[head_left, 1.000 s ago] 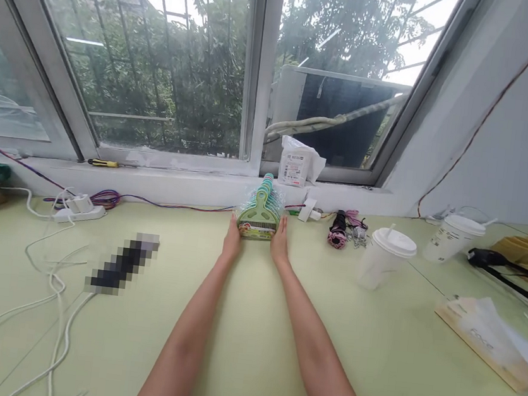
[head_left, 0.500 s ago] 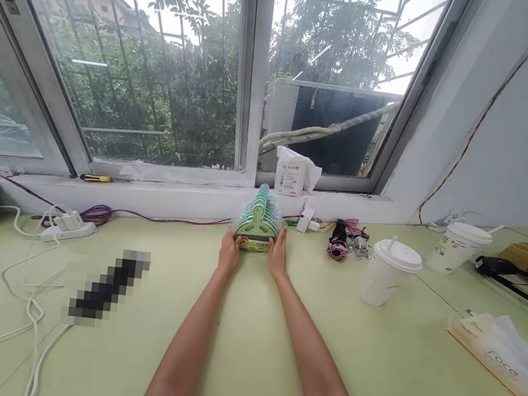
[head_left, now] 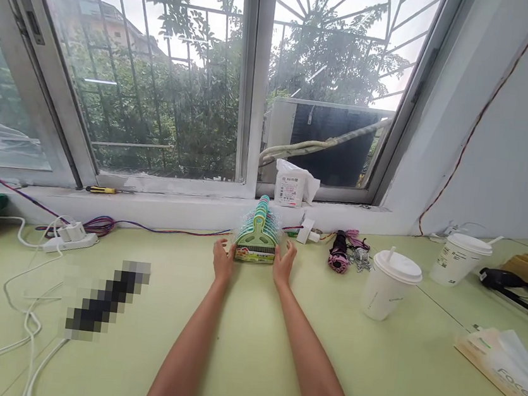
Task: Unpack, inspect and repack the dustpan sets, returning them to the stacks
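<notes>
The left hand [head_left: 223, 261] and right hand [head_left: 283, 266] have just opened their fingers outward, so the green pack [head_left: 256, 240] between them, far on the table [head_left: 247, 348], seems to stand alone

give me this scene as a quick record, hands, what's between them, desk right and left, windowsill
left hand: open, beside the stack's left edge
right hand: open, beside its right edge
between hands: stack of green-handled items in clear wrap, yellow label in front; exact contact with the hands unclear
desk right: two lidded white cups, tissue pack, pink-and-black bundle
desk left: white power strip, pixelated dark object
windowsill: white package, yellow-and-black tool
</notes>
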Demonstrator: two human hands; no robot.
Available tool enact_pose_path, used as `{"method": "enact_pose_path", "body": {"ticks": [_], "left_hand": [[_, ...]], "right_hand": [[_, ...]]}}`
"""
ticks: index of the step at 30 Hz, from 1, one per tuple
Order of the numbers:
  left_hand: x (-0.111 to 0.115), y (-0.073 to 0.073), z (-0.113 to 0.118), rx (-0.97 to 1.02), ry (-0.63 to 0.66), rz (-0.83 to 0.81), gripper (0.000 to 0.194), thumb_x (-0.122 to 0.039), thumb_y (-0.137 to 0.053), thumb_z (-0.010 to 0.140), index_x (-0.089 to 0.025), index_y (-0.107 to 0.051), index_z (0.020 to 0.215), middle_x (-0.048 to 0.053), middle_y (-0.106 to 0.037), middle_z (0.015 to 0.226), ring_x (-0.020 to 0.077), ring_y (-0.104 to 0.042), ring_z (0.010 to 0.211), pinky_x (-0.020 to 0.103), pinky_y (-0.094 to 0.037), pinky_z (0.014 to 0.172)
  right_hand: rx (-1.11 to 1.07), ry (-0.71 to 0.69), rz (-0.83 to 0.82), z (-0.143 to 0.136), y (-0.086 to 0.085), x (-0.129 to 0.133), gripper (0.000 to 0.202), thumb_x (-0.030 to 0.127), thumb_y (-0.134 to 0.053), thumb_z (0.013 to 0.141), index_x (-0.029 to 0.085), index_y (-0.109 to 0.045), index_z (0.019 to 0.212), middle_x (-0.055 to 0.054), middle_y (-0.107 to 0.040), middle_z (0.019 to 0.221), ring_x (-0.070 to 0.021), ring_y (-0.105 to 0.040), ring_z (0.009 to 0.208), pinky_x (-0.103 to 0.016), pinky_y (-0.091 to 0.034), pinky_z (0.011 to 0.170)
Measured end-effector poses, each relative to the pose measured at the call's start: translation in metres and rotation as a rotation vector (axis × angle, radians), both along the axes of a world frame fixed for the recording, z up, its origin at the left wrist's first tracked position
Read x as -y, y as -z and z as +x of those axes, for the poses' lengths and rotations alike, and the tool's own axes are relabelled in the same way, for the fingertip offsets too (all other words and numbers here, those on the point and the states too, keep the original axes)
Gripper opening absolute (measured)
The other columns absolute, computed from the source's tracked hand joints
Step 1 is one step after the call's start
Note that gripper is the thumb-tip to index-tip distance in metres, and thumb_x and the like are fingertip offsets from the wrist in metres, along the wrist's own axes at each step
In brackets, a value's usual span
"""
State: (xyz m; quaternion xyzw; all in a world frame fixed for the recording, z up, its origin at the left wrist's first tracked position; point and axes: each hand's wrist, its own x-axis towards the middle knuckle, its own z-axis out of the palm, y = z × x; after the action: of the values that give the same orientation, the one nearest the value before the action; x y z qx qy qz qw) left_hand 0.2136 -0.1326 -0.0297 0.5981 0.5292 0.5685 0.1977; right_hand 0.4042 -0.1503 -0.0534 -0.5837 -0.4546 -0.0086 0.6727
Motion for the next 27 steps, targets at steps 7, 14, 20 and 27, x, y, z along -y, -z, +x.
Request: {"method": "enact_pose_path", "body": {"ticks": [7,14,20,27], "left_hand": [[0.003,-0.005,-0.003,-0.1,0.006,-0.042,0.031,-0.049,-0.039,0.089,-0.024,-0.054,0.08,0.004,-0.065,0.085,0.0191,-0.057,0.073,0.028,-0.036,0.064],[-0.002,0.0,-0.004,-0.103,-0.008,-0.058,0.036,-0.054,-0.041,0.088,-0.022,-0.056,0.08,0.002,-0.066,0.08,0.0166,-0.056,0.066,0.027,-0.034,0.06],[0.005,0.002,-0.005,-0.101,-0.003,-0.047,0.036,-0.051,-0.036,0.09,-0.022,-0.057,0.095,0.007,-0.065,0.098,0.0211,-0.059,0.089,0.03,-0.04,0.07],[0.025,0.016,-0.038,0.18,-0.074,-0.205,0.019,-0.028,-0.037,0.086,-0.019,-0.054,0.089,0.01,-0.063,0.095,0.0202,-0.06,0.089,0.034,-0.046,0.08]], "right_hand": [[0.028,0.002,-0.004,0.001,-0.007,0.007,0.041,0.059,-0.037,0.088,0.022,-0.054,0.083,-0.005,-0.061,0.083,-0.0206,-0.056,0.076,-0.031,-0.042,0.071],[0.03,0.056,-0.127,-0.002,-0.009,0.008,0.048,0.061,-0.031,0.088,0.019,-0.053,0.087,-0.007,-0.063,0.088,-0.0191,-0.055,0.076,-0.026,-0.034,0.062],[-0.005,0.079,-0.122,-0.005,-0.007,0.013,0.041,0.056,-0.035,0.089,0.02,-0.048,0.103,-0.009,-0.058,0.105,-0.0185,-0.055,0.08,-0.026,-0.037,0.064],[-0.211,0.198,-0.26,0.007,0.002,0.039,0.026,0.041,-0.033,0.087,0.02,-0.047,0.093,-0.011,-0.061,0.089,-0.0205,-0.058,0.078,-0.027,-0.039,0.065]]}}
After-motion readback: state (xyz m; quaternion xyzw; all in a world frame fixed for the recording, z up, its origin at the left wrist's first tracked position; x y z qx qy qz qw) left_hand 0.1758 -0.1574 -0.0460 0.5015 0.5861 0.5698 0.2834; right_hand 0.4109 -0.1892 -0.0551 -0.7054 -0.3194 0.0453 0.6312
